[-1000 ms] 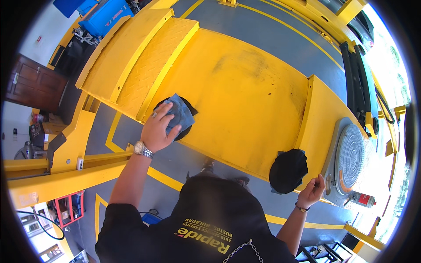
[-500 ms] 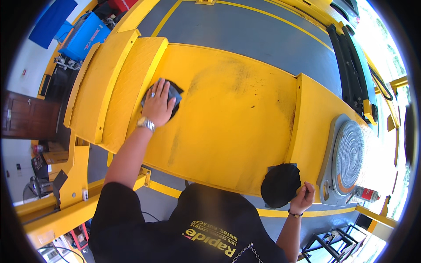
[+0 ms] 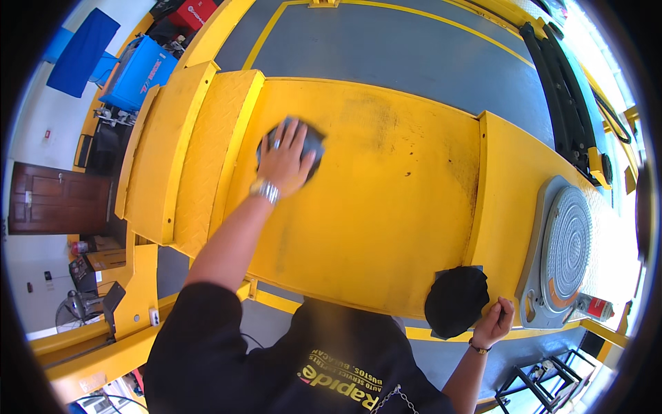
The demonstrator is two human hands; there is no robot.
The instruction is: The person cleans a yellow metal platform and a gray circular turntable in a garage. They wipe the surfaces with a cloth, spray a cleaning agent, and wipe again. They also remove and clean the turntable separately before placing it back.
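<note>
My left hand (image 3: pixel 283 160) lies flat with fingers spread on a dark round cloth (image 3: pixel 316 143), pressing it against a yellow metal platform (image 3: pixel 358 214). The cloth's edges show around the fingers; its middle is hidden under the palm. A second black round cloth (image 3: pixel 456 302) rests at the platform's near right edge, partly overhanging. Just right of it, my right hand (image 3: pixel 495 323) is closed with curled fingers. Whether anything is inside that hand is hidden. Dark smudges and small specks mark the yellow surface.
A grey round turntable plate (image 3: pixel 567 241) sits at the right, with a spray can (image 3: pixel 594 307) beside it. Raised yellow ramp pieces (image 3: pixel 186 148) bound the platform's left. Black cylinders (image 3: pixel 562 96) stand far right. A blue machine (image 3: pixel 141 72) is at far left.
My left hand and the cloth under it have slid rightward across the platform, away from the left ramp. My right hand stays closed beside the other cloth. The whole view has shifted slightly.
</note>
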